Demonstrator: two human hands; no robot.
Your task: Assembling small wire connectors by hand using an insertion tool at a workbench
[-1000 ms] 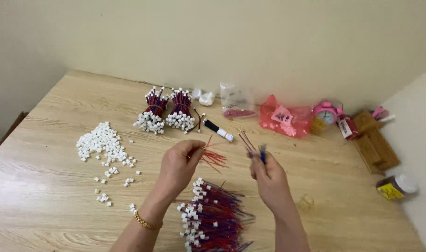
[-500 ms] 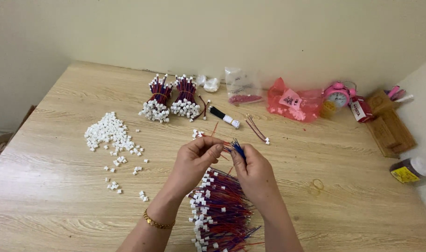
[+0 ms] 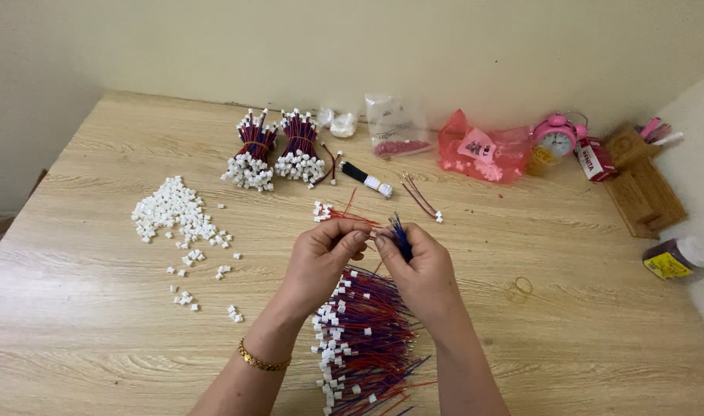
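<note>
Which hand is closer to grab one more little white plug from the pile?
Probably the left hand. The pile of white plugs lies on its side of the table, with nothing in between. The right hand pinches the blue wires and would have to cross over.

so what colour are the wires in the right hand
Blue; the wires stick up from the right hand, clearest in the head view.

1. I see my left hand [image 3: 321, 258] raised just above the loose wire pile [image 3: 363, 331], fingers curled, thumb and forefinger pinched together.
2. My right hand [image 3: 417, 266] sits beside it, fingertips meeting the left's, pinching too.
3. Both forearms rise from the pile's near end.
</note>
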